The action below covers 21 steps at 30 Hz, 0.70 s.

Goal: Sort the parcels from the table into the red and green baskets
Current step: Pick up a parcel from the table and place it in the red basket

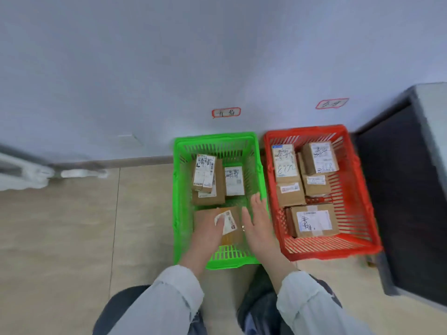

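Observation:
The green basket (179, 189) and the red basket (358, 189) stand side by side on the floor against the wall. My left hand (208, 228) holds a brown parcel (233, 234) with a white label at the near end of the green basket, fingers curled on its top. My right hand (257, 221) hovers just right of that parcel, fingers straight, holding nothing. Farther back in the green basket lie a stack of labelled parcels (208, 182) and a white-labelled one (234, 181). The red basket holds several labelled brown parcels (313, 220).
Two red-bordered paper labels are stuck on the wall, one above the green basket (226, 112) and one above the red basket (331, 103). A dark cabinet or table side (406, 201) stands close to the right of the red basket. Tiled floor (72, 226) stretches to the left.

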Each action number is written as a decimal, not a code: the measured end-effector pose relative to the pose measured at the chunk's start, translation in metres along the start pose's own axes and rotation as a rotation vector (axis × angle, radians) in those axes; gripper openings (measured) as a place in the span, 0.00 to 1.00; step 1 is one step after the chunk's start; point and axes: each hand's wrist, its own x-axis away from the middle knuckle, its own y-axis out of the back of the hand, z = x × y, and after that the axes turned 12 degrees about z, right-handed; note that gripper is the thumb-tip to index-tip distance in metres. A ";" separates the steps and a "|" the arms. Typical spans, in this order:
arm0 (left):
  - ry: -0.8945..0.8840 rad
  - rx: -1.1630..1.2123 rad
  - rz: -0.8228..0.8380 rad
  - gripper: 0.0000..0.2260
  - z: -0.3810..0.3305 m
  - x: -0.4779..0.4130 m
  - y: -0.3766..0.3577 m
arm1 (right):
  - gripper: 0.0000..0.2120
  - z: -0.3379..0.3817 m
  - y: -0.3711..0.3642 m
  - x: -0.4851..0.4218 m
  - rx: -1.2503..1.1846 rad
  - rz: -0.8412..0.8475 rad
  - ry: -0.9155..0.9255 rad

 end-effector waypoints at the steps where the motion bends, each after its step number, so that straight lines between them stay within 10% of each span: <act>1: 0.039 0.209 0.060 0.17 -0.022 0.026 0.003 | 0.25 0.021 0.018 0.023 -0.104 0.001 -0.043; 5: 0.087 0.646 0.108 0.15 -0.097 0.127 0.005 | 0.20 0.088 0.082 0.118 -0.388 -0.001 -0.137; 21: -0.195 0.425 0.314 0.14 -0.289 0.284 -0.092 | 0.13 0.088 0.223 0.357 -1.083 -0.538 -0.109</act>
